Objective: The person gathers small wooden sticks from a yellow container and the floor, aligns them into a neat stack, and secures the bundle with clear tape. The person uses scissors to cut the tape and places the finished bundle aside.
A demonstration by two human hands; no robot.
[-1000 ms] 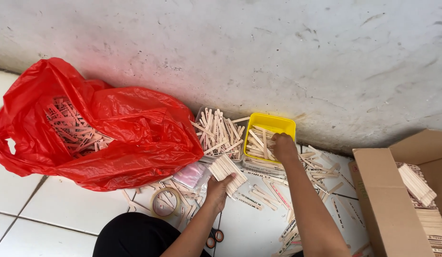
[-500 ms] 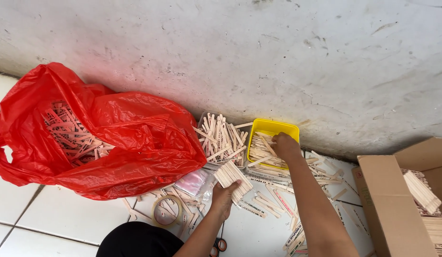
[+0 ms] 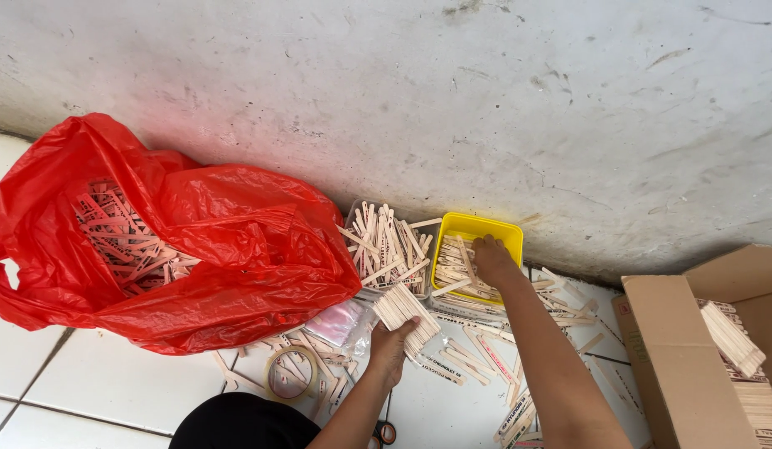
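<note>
My left hand [image 3: 392, 347] grips a stacked bundle of flat wooden sticks [image 3: 407, 313], held above the floor near a clear plastic bag [image 3: 340, 323]. My right hand [image 3: 491, 259] reaches into a small yellow tray [image 3: 477, 226] that holds loose wooden sticks, fingers down among them; whether it holds any I cannot tell. Beside the tray lies a pile of loose sticks [image 3: 386, 245] against the wall.
A big red plastic bag [image 3: 195, 258] with sticks inside sits at left. A cardboard box [image 3: 710, 357] with stacked sticks stands at right. A tape roll [image 3: 290, 372] and scattered sticks lie on the white tiled floor [image 3: 95, 382]. Scissors handles [image 3: 384, 432] show near the bottom.
The view has shifted slightly. My left hand has kept the bundle, edging a little right and down. My right hand stays in the yellow tray.
</note>
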